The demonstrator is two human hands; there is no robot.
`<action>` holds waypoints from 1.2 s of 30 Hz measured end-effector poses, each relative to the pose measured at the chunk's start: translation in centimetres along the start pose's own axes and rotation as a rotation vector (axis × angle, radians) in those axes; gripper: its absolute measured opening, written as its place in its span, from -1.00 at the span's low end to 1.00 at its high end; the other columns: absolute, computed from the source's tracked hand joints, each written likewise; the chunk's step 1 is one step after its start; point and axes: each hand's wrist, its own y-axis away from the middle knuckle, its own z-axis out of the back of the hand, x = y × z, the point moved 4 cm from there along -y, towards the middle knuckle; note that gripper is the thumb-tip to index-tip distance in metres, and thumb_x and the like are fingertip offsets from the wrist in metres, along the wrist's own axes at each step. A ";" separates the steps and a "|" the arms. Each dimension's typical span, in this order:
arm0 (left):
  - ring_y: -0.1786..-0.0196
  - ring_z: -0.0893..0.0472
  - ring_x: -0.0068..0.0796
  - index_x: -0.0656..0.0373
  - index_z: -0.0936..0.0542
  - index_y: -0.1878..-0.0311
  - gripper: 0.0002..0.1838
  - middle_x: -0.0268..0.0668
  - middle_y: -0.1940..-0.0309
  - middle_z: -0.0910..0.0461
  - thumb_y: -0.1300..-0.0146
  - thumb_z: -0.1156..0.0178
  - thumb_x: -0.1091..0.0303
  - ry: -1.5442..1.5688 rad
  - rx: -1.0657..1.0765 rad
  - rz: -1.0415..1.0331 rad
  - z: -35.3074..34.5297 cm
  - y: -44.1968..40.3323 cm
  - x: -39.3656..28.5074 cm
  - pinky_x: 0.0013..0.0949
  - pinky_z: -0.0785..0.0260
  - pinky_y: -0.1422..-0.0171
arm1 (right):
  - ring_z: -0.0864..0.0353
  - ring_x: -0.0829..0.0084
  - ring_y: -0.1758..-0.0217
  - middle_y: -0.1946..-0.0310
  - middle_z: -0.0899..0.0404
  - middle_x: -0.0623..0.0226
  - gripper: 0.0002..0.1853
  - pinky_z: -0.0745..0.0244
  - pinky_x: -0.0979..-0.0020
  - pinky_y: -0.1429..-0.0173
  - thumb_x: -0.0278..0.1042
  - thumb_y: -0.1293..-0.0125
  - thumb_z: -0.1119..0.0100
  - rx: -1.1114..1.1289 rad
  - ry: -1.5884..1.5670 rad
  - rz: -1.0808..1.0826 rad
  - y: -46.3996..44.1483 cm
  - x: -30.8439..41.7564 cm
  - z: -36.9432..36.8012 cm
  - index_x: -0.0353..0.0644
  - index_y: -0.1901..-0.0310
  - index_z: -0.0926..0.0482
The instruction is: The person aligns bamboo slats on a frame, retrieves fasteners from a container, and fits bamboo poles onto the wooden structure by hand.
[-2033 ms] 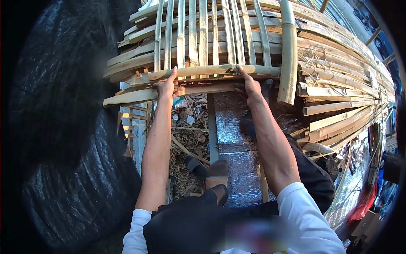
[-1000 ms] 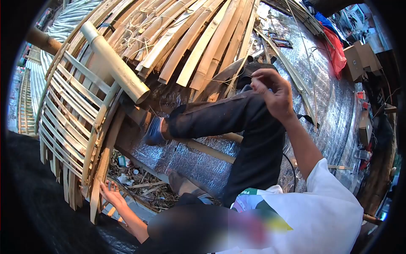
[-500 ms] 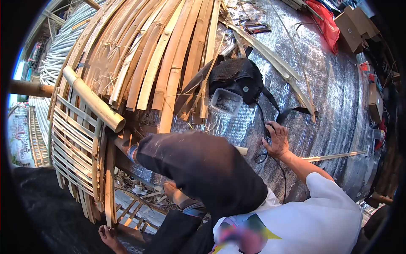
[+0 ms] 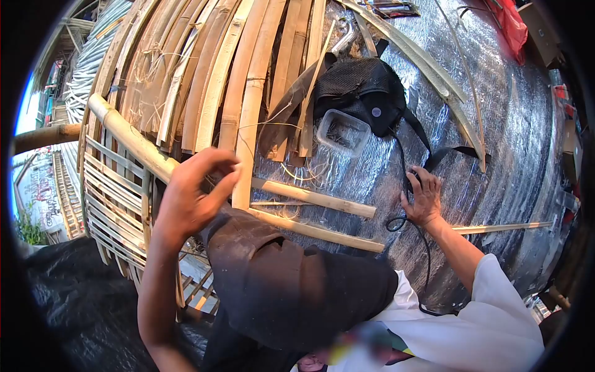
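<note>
My left hand (image 4: 197, 193) is raised near the end of a thick bamboo pole (image 4: 127, 133), its fingers curved and thumb apart, with nothing visible between them. My right hand (image 4: 424, 197) rests on the silver foil sheet (image 4: 508, 142) with fingers spread, beside a thin black cable (image 4: 427, 257). A black bag (image 4: 356, 84) lies above it, with a clear plastic box (image 4: 344, 132) containing small items that I cannot make out. Two short bamboo pieces (image 4: 316, 197) lie on the foil between my hands.
Long split bamboo strips (image 4: 214, 80) are stacked at the upper left. A slatted bamboo lattice (image 4: 114, 201) stands at the left, above black plastic sheeting (image 4: 74, 304). A thin wooden strip (image 4: 502, 228) lies right of my hand. Red plastic (image 4: 509, 31) is at the upper right.
Both hands have left the lattice's edge rail. My left hand has risen from the lower left, and my right hand has come down onto the foil. The view has turned right.
</note>
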 end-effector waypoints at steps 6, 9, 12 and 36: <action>0.10 -0.67 -0.18 0.10 -0.67 0.07 -0.77 -0.26 0.21 -0.64 -0.22 -0.31 0.30 -0.346 0.423 -0.546 -15.1 -12.5 0.7 -0.15 -0.53 0.06 | -0.27 0.09 -0.39 -0.33 -0.27 0.15 -0.24 -0.08 0.01 -0.39 -0.13 -0.05 -0.22 0.010 0.028 -0.009 0.1 -0.5 -0.5 -0.05 -0.34 -0.28; 0.07 -0.64 -0.25 0.03 -0.70 0.09 -0.78 -0.33 0.23 -0.63 -0.18 -0.30 0.30 -0.369 0.469 -0.623 -17.4 -14.2 2.3 -0.19 -0.50 0.04 | -0.26 0.04 -0.41 -0.34 -0.26 0.10 -0.20 -0.07 -0.03 -0.42 -0.13 0.01 -0.22 0.036 0.022 -0.018 0.2 -0.8 -0.9 -0.08 -0.35 -0.26; 0.07 -0.56 -0.41 -0.06 -0.72 0.24 -0.87 -0.42 0.29 -0.61 -0.15 -0.26 0.28 -0.607 0.393 -0.734 -18.5 -15.0 4.3 -0.28 -0.34 -0.01 | -0.27 0.04 -0.40 -0.33 -0.27 0.08 -0.20 -0.08 -0.03 -0.42 -0.10 0.02 -0.19 0.034 0.025 -0.001 0.2 -0.6 -0.7 -0.09 -0.34 -0.27; -0.17 -0.45 -0.38 -0.03 -0.75 0.18 -0.77 -0.40 0.08 -0.59 -0.10 -0.21 0.36 -0.597 0.621 -0.786 -20.4 -16.1 4.6 -0.07 -0.20 -0.32 | -0.26 0.18 -0.41 -0.36 -0.29 0.23 -0.21 -0.08 0.04 -0.42 -0.08 0.05 -0.16 0.008 0.014 -0.044 0.6 -0.8 -1.0 0.00 -0.33 -0.32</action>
